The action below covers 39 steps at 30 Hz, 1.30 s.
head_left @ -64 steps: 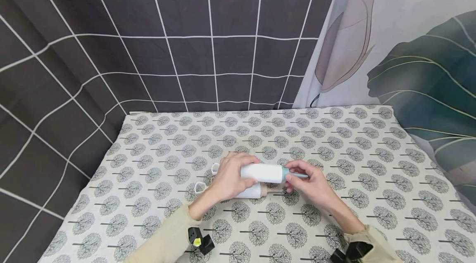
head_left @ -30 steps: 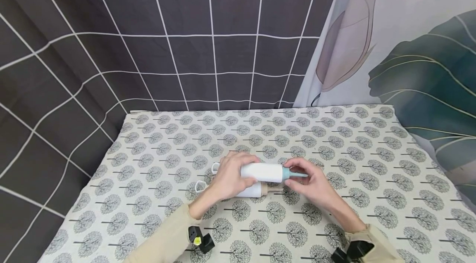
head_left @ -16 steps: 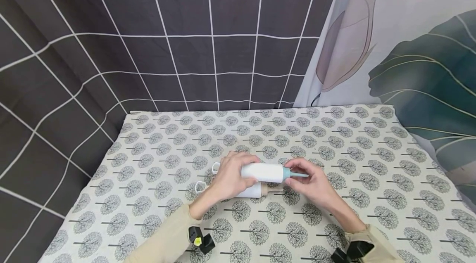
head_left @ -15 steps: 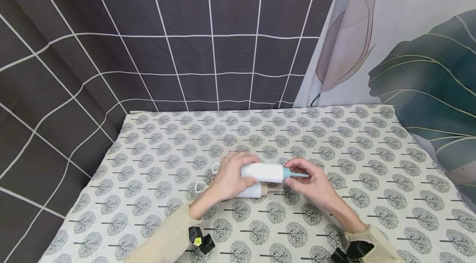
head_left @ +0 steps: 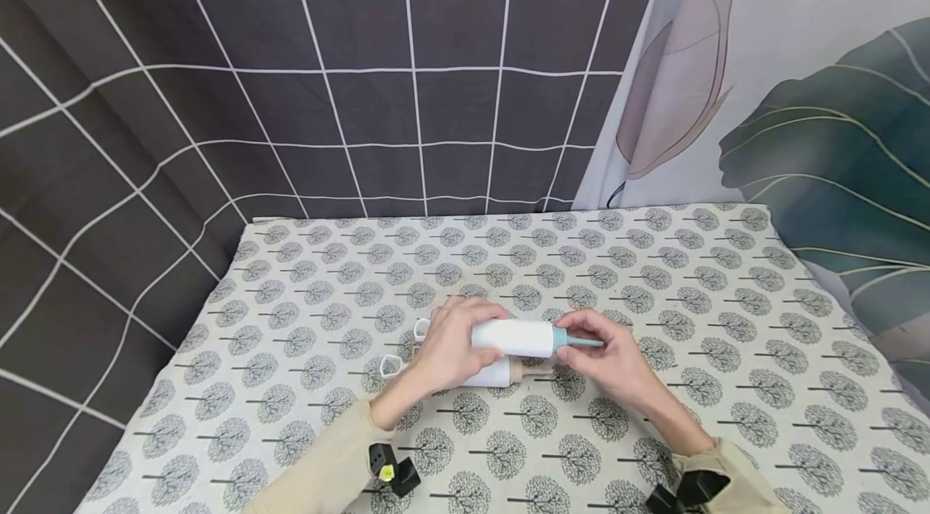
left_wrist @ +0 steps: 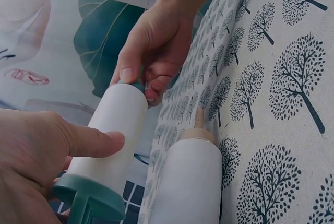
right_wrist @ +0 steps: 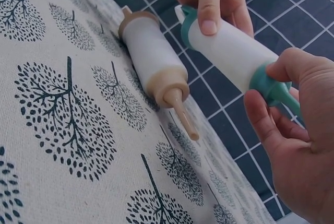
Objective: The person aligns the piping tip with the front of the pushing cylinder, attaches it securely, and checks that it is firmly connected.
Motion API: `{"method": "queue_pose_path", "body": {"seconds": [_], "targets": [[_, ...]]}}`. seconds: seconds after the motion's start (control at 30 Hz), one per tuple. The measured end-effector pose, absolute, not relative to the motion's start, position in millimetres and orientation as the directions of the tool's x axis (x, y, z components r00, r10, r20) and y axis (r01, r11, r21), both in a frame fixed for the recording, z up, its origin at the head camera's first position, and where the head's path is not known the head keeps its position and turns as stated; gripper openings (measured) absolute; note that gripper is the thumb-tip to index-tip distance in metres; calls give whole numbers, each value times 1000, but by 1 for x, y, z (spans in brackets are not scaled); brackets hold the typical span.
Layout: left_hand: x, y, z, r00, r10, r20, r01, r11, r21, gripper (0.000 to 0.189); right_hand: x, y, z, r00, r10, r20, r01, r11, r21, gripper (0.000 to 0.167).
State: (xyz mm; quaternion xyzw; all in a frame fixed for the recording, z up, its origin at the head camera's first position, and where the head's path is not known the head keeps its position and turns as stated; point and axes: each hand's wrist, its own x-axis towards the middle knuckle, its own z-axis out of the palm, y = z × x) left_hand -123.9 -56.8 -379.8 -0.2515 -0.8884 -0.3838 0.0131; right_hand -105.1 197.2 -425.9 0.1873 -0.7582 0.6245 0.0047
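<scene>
My left hand [head_left: 452, 344] holds the white barrel [head_left: 512, 336] of a large plunger syringe, fingers over it and thumb along its near side. At the barrel's right end sits a teal nozzle cap [right_wrist: 269, 83]. My right hand [head_left: 606, 353] pinches that cap between thumb and fingers, and its thin tip [head_left: 584, 342] points right. In the left wrist view a teal end collar [left_wrist: 88, 192] shows beside my left hand. Just below the held syringe lies a second one with a white barrel [right_wrist: 154, 51] and beige nozzle cap [right_wrist: 168, 84], partly hidden by my left hand.
White loop handles [head_left: 391, 366] stick out left of my left hand. The table [head_left: 327, 449] wears a cloth printed with trees. Behind it hangs a dark grid curtain [head_left: 458, 106], with a leaf-patterned curtain [head_left: 821, 151] on the right.
Since about two seconds ago my right fingers have shifted on the teal cap, leaving more of its tip showing. The left hand and both syringes look the same.
</scene>
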Motion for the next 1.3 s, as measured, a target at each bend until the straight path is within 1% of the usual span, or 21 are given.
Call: {"method": "queue_pose_path", "body": {"seconds": [0.33, 0.8, 1.03, 1.3], "targets": [[-124, -56, -381, -878, 423, 223, 453, 585, 673, 45, -105, 197, -425, -948, -252, 193, -239, 168, -956, 30], [-123, -56, -382, -862, 445, 242, 485, 591, 644, 45, -102, 193, -420, -976, -203, 84, -115, 148, -982, 32], [-124, -55, -383, -858, 459, 230, 491, 604, 628, 45, -103, 196, -419, -979, -202, 18, -46, 133, -990, 35], [-127, -54, -383, -857, 457, 239, 499, 620, 606, 42, -108, 198, -418, -975, -222, -22, -3, 111, -994, 40]]}}
